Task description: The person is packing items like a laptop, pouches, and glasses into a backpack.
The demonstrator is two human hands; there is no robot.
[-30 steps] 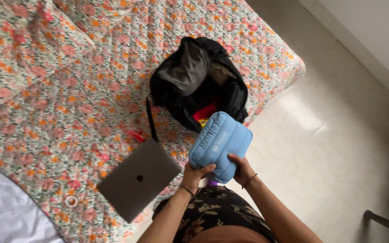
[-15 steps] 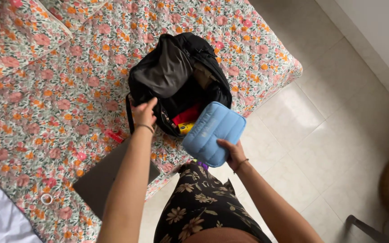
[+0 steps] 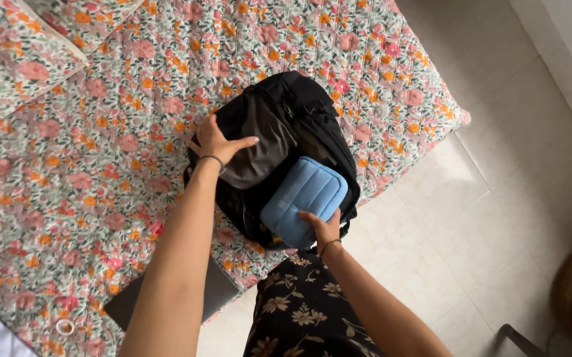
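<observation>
- Floral quilted bedspread [image 3: 101, 132] covers the bed, pale tiled floor [image 3: 497, 218] to the right.
- Black backpack [image 3: 312, 125] lies near the bed's edge, mouth facing the person.
- Left hand [image 3: 216, 142] spread flat on the grey flap [image 3: 256, 149], pressing, not gripping.
- Right hand [image 3: 322, 225] grips the near end of the blue padded pouch [image 3: 302, 198].
- Pouch sits at the bag mouth, long axis running diagonally away from the right hand into the bag; right hand is nearer.
- Grey laptop [image 3: 216, 294] partly hidden under the left arm.

We see bare forearms without sleeves, a thin dark bracelet on each wrist beside left hand [image 3: 214, 141] and right hand [image 3: 322, 227], and our black garment [image 3: 299, 311] printed with pale flowers.
</observation>
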